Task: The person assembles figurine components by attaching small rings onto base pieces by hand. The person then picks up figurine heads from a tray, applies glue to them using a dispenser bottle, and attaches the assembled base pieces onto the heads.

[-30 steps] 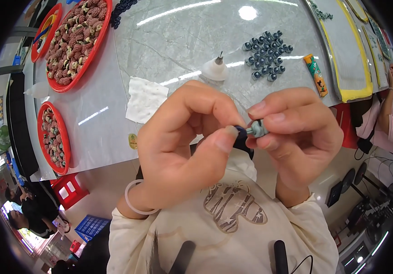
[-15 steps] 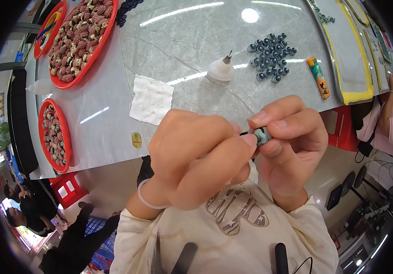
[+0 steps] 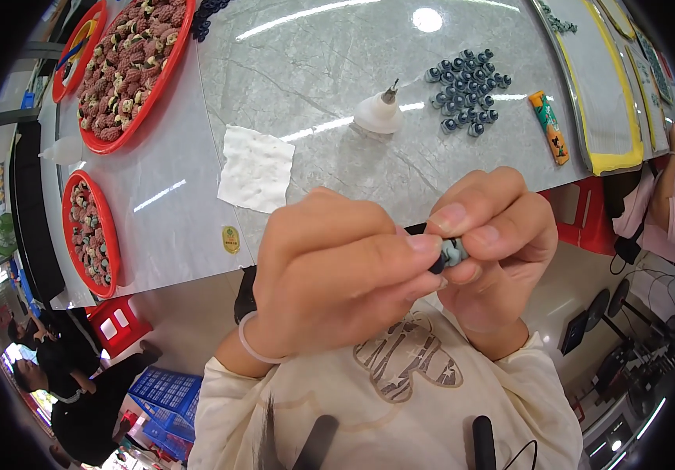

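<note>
Close in front of my chest, both hands meet at a tiny grey-green figurine [image 3: 454,251]. My right hand [image 3: 502,247] pinches it between thumb and fingertips. My left hand [image 3: 337,270] is closed, its thumb and forefinger gripping a small dark piece [image 3: 436,265] against the figurine's left side. The fingers cover much of both parts, so I cannot tell whether they are joined. Beyond the hands, a white squeeze bottle [image 3: 376,116] with a metal tip stands on the grey table [image 3: 322,70]. To its right stand several small dark blue-grey pieces [image 3: 463,94] in a cluster.
A white wipe [image 3: 255,168] lies left of the bottle. Red trays of small pinkish figurines [image 3: 118,141] [image 3: 115,270] line the left. An orange-and-green tube [image 3: 549,129] and a yellow-edged tray [image 3: 615,162] sit at the right. People stand lower left; another person's arm [image 3: 674,157] shows far right.
My left fingers have turned and straightened somewhat, with the thumb now pressing by the figurine. The dark piece shows more clearly beside it. The right hand keeps its pinch, nearly in place.
</note>
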The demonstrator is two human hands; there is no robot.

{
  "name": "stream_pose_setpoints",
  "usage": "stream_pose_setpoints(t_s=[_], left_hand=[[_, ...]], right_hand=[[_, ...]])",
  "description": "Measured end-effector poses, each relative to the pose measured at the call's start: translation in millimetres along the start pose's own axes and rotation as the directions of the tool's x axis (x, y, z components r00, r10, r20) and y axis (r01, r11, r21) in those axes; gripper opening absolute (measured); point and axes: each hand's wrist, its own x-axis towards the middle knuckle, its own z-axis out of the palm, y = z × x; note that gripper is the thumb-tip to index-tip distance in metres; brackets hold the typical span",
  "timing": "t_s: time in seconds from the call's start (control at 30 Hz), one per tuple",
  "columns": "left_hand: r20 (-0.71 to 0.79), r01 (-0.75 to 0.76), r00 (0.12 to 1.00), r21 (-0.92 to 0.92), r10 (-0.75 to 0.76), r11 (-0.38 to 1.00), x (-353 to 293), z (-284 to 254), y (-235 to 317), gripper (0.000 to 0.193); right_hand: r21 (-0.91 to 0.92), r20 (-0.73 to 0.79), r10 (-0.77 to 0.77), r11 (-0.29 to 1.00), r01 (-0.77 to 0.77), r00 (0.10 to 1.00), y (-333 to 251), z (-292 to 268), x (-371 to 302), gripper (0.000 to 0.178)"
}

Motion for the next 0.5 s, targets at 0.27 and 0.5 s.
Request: stream_pose_setpoints(t_s=[0.27, 0.5], left_hand=[[0.079, -0.038, 0.996, -0.051, 0.042, 0.998, -1, -5, -9, 0.029], [0.127, -0.172, 0.981, 0.228, 0.146, 0.958, 5, -15, -11, 0.029]], right_hand=[[0.06, 0.06, 0.137, 0.988, -0.14, 0.989, -2, -8, 1, 0.016], [-0.092, -0.156, 0.204, 0.971, -0.22, 0.966, -12, -34, 15, 0.017]])
